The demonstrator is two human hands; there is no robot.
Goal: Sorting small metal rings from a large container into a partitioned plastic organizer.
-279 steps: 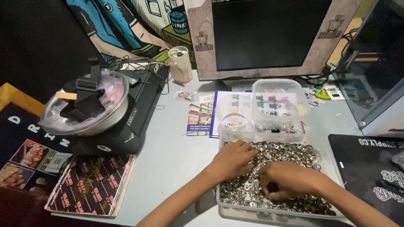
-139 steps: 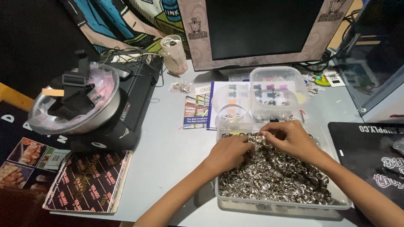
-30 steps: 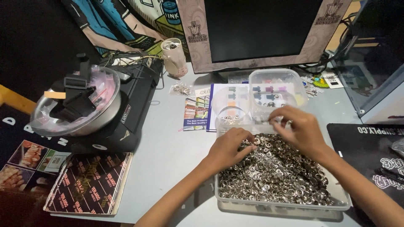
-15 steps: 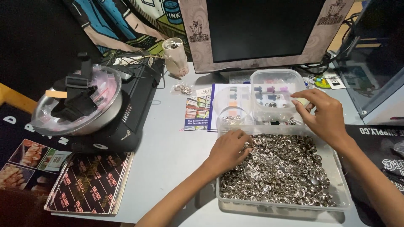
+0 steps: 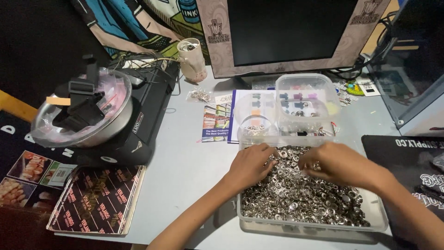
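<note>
Step in hand: both hands are sifting through the silvery metal rings (image 5: 305,196) heaped in the clear tray (image 5: 314,228) at the near right of the desk.
Left hand (image 5: 252,164): is lying on the pile's far left part, fingers curled loosely into the rings; I cannot tell whether it is pinching any.
Right hand (image 5: 340,164): is pressing fingertips together on a ring or two.
Next move: by my judgement, calls for lifting the picked pieces toward the small round container (image 5: 255,115) just beyond the tray.

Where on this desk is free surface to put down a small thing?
Bare grey desk lies between the black machine and the tray of metal rings. Behind the tray it is crowded: clear containers, leaflets. Both hands fill the tray.
</note>
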